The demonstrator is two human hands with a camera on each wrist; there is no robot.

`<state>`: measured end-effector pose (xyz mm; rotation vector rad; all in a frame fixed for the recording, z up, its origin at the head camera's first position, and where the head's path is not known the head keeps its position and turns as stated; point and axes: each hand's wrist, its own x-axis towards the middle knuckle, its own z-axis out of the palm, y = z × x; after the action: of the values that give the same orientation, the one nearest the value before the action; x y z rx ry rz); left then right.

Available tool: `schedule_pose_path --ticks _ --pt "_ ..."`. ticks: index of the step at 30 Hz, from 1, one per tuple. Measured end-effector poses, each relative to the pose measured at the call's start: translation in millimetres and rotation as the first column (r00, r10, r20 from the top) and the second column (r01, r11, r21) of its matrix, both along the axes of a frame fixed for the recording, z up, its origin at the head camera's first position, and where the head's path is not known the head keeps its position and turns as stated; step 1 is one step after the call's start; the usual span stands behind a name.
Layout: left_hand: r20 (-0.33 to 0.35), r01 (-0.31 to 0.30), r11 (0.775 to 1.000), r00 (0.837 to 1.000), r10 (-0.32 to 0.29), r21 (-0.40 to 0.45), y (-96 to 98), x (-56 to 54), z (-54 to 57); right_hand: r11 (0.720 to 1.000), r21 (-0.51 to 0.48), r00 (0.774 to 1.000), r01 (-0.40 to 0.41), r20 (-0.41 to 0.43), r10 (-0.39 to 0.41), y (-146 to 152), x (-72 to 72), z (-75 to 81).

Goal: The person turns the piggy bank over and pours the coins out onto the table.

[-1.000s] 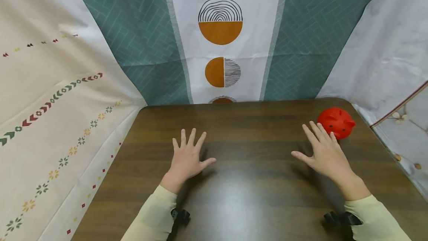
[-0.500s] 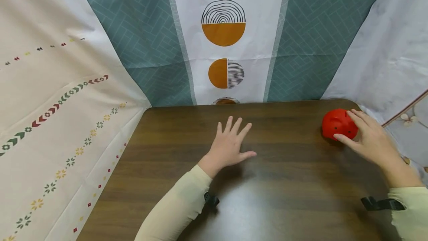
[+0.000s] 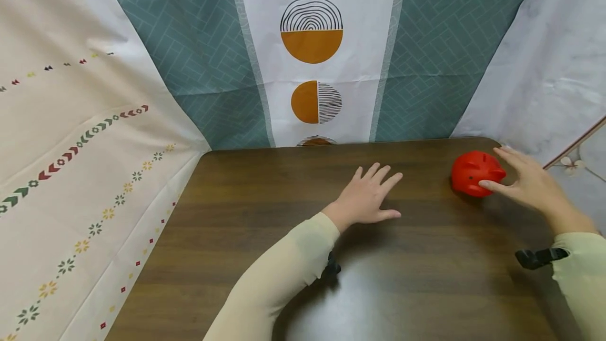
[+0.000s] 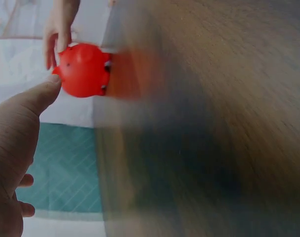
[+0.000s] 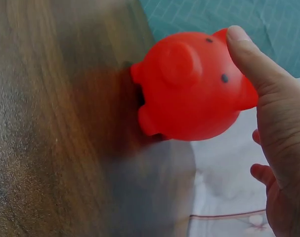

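A red piggy bank [image 3: 475,172] stands on its feet near the far right corner of the table; its snout and eyes show in the right wrist view. Beside its right side is my right hand [image 3: 530,183], thumb in front and fingers reaching behind. In the right wrist view the thumb overlaps an ear of the piggy bank [image 5: 189,84]; whether it touches, I cannot tell. My left hand [image 3: 366,196] hovers over the middle of the table, fingers spread, holding nothing. The left wrist view has the left thumb apart from the piggy bank in depth.
The brown wooden table [image 3: 265,236] has patterned cloth hung round it. A green and white cloth [image 3: 421,67] hangs behind, a cream one [image 3: 85,172] on the left, a white one [image 3: 558,67] on the right. Each wrist wears a black strap.
My right hand has moved right, round to the piggy bank's right side. My left hand has moved right across the table. The piggy bank has turned slightly, its face now pointing more rightward.
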<state>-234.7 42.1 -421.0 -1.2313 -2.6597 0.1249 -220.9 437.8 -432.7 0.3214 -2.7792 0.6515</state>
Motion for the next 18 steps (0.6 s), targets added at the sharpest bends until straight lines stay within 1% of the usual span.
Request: schedule_pose_path --ticks 4,9,14,18 --pt "0.021 0.009 0.999 1.0 -0.008 -0.051 21.8 -4.5 -2.1 1.0 0.009 0.999 -0.008 0.038 0.008 2.4 -7.2 -5.0" --pt "0.073 0.002 0.998 0.997 0.003 -0.062 44.2 -8.3 -6.6 1.0 -0.024 0.995 0.008 0.101 -0.006 2.8 -15.1 -10.2" --pt "0.116 -0.036 0.998 0.992 0.041 -0.042 52.9 -11.0 -13.7 0.998 -0.065 0.993 0.017 0.115 -0.009 -1.2 -21.5 -16.9" --pt "0.13 -0.045 0.999 0.99 0.048 -0.03 55.6 -12.5 -17.1 0.997 -0.076 0.996 0.034 0.085 -0.028 -4.4 -21.1 -20.4"
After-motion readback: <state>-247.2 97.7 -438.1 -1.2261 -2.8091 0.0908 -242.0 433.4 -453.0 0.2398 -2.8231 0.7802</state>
